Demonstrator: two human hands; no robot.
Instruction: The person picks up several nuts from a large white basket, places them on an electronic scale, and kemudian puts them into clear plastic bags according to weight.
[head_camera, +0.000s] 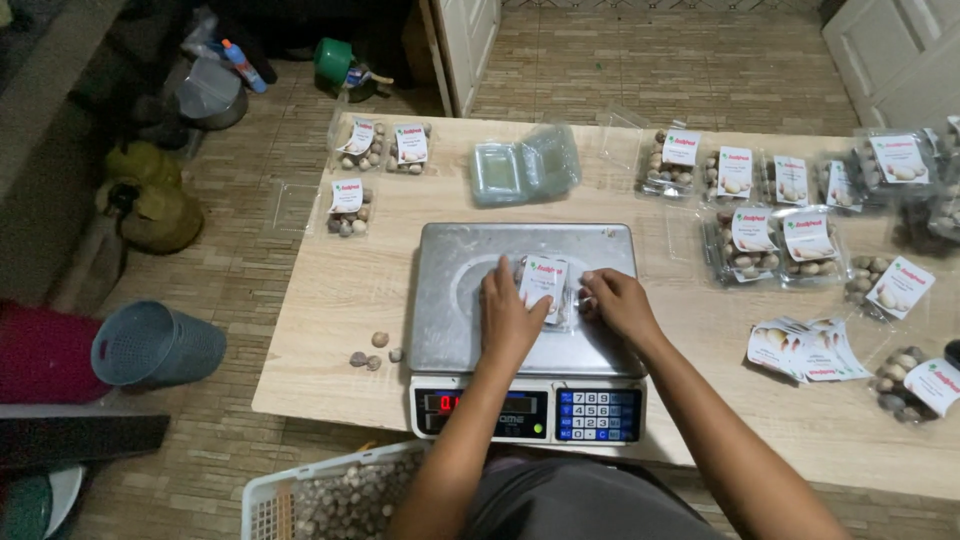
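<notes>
My 2 arms reach forward. My left hand and right hand lie palms down, fingers gripping a small clear box with a label, on the scale on the tabletop.

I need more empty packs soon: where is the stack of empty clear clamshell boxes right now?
In the head view, the empty clamshell boxes lie on the wooden table just beyond the scale, slightly left of centre, between the filled packs.
</notes>
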